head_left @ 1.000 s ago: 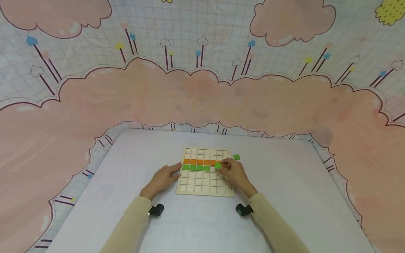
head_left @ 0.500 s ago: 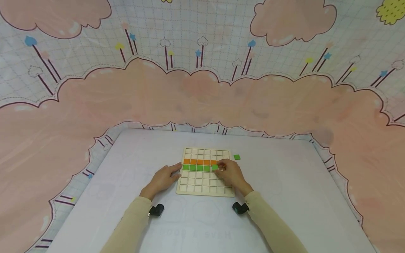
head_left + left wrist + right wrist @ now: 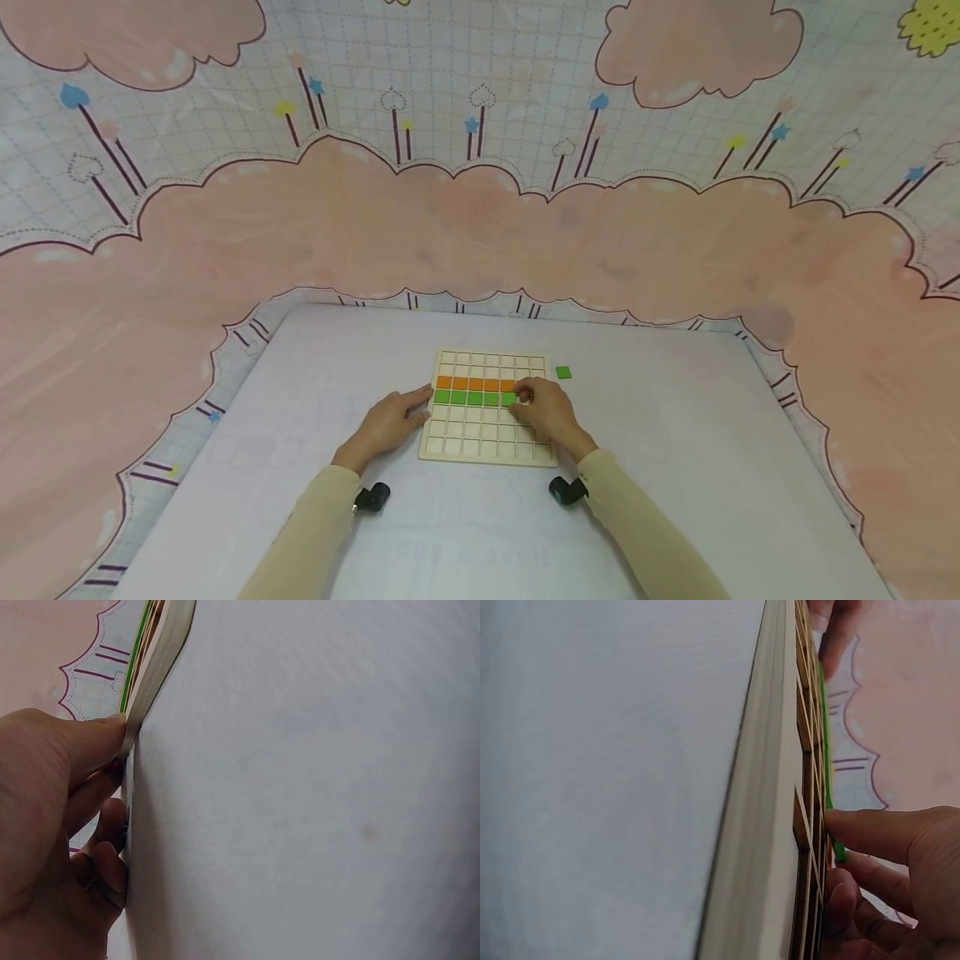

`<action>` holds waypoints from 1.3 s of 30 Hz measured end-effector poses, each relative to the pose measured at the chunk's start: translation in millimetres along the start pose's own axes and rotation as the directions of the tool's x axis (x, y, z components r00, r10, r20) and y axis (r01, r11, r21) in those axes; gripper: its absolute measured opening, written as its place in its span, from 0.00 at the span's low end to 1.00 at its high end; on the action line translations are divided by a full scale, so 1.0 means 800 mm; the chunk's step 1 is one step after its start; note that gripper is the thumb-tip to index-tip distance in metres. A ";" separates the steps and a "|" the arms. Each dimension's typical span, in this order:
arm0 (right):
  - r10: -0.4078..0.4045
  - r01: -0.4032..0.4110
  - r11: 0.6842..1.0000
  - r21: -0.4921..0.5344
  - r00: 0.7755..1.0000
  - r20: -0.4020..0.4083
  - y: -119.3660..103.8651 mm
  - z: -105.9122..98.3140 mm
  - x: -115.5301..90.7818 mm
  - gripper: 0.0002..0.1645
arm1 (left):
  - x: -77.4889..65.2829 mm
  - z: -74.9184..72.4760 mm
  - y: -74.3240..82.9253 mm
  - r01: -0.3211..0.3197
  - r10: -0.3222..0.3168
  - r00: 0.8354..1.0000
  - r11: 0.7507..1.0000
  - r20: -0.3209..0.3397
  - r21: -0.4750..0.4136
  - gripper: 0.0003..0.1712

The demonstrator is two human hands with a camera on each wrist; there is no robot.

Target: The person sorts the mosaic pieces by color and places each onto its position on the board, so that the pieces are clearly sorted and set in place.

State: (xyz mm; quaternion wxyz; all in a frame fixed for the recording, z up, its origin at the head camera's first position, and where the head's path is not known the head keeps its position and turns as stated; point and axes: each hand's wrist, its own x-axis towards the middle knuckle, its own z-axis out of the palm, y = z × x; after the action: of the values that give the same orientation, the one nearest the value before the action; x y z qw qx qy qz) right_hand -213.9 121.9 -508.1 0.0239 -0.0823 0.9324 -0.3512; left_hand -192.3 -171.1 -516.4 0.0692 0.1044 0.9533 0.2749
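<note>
A pale wooden grid board [image 3: 480, 452] lies on the white table. Across it runs a row of orange square tiles [image 3: 476, 384], and just in front a row of green square tiles [image 3: 458, 397]. My left hand [image 3: 383, 427] touches the board's left edge with its thumb and extended fingers. At the green row's right end, my right hand [image 3: 551, 415] pinches one green tile [image 3: 840, 849] between thumb and finger. In the right wrist view that tile is slightly tilted, its near end raised above the grid. My right hand covers some cells on the board's right side.
A loose green tile [image 3: 563, 372] lies on the table [image 3: 660, 433] beyond the board's right edge. Behind the table hangs a pink and white patterned cloth [image 3: 480, 225]. A dark wrist device [image 3: 567, 491] sits at the right cuff, another device [image 3: 372, 497] at the left.
My right hand has moved slightly left and lowered the green tile from over the orange row's end into line with the green row. My left hand has stayed at the board's edge.
</note>
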 end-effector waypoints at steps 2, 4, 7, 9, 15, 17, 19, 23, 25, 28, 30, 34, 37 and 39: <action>0.005 -0.005 1.000 -0.006 1.000 0.000 0.000 0.001 0.000 0.17 | 0.001 0.001 -0.001 0.003 -0.003 1.000 1.000 0.003 -0.001 0.31; 0.009 -0.009 1.000 -0.008 1.000 -0.001 0.000 0.001 0.001 0.18 | 0.001 0.002 -0.002 0.003 -0.003 1.000 1.000 0.006 0.001 0.31; 0.008 -0.008 1.000 -0.013 1.000 -0.002 0.000 0.001 0.001 0.18 | 0.002 0.003 -0.002 0.007 -0.007 1.000 1.000 0.011 -0.001 0.31; 0.004 -0.004 1.000 -0.016 1.000 -0.001 0.000 0.001 0.001 0.18 | 0.002 0.003 -0.002 -0.001 0.001 1.000 1.000 0.014 0.000 0.31; -0.017 0.017 1.000 -0.007 1.000 -0.002 0.001 -0.001 -0.002 0.17 | 0.001 0.001 0.000 -0.001 0.001 1.000 1.000 0.015 0.000 0.31; -0.019 0.018 1.000 -0.003 1.000 -0.006 0.001 -0.002 -0.002 0.16 | 0.001 0.001 0.000 0.002 -0.002 1.000 1.000 0.014 0.000 0.31; -0.021 0.021 1.000 -0.005 1.000 -0.008 0.000 -0.002 -0.002 0.15 | 0.001 0.001 0.000 0.006 -0.006 1.000 1.000 0.015 0.001 0.31; -0.018 0.018 1.000 -0.018 1.000 -0.006 0.000 -0.001 -0.001 0.14 | 0.001 0.002 0.000 0.017 -0.017 1.000 1.000 0.015 0.001 0.31; -0.016 0.016 1.000 -0.020 1.000 -0.005 0.000 -0.002 -0.001 0.14 | 0.002 0.002 0.000 0.020 -0.020 1.000 1.000 0.015 0.001 0.31; -0.015 0.015 1.000 -0.019 1.000 -0.006 -0.001 -0.002 0.000 0.14 | 0.002 0.003 -0.001 0.023 -0.023 1.000 1.000 0.013 -0.003 0.31; -0.018 0.018 1.000 -0.015 1.000 -0.008 -0.001 -0.002 0.000 0.14 | 0.003 0.004 -0.002 0.024 -0.024 1.000 1.000 0.011 -0.002 0.31; -0.029 0.029 0.999 -0.018 1.000 -0.012 0.000 -0.001 0.001 0.13 | 0.004 0.004 -0.003 0.022 -0.022 1.000 1.000 0.007 0.003 0.31; -0.036 0.036 0.999 -0.025 0.999 -0.015 0.001 0.000 0.001 0.13 | 0.004 0.004 -0.003 0.016 -0.016 1.000 1.000 0.008 0.006 0.31; -0.037 0.037 0.999 -0.029 0.999 -0.017 0.002 0.000 0.002 0.13 | 0.004 0.004 -0.003 0.011 -0.011 1.000 1.000 0.008 0.005 0.30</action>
State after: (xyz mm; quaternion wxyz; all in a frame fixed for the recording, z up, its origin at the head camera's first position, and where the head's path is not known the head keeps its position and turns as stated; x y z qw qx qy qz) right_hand -215.4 122.8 -509.0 0.0083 -0.0969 0.9358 -0.3388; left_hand -194.9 -170.9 -520.8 0.0742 0.1003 0.9543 0.2716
